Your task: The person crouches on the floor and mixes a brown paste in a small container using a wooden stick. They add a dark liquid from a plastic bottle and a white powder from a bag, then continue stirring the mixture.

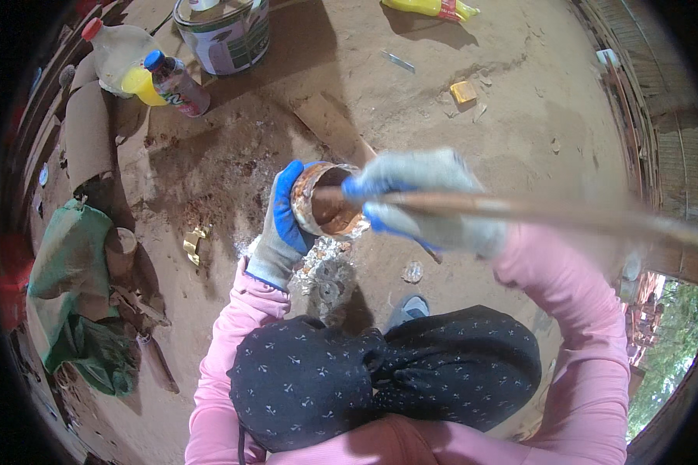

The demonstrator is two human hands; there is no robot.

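Note:
My left hand (270, 236), in a grey glove with blue palm and fingers, is wrapped round a small round pot (303, 186) smeared with brown and white. The pot is tilted, and a brown paste (335, 212) shows inside. My right hand (434, 198), gloved the same way, is closed on a long wooden stick (543, 211) that reaches out to the right. The stick's left end goes into the pot's mouth. Both the stick and my right glove are blurred by motion.
On the dirt floor lies a flat board (329, 124) behind the pot. A large bucket (225, 46), a clear jug (120, 50) and a blue-capped bottle (180, 87) stand far left. Green cloth (70, 271) lies left. A yellow bottle (426, 8) lies at the back.

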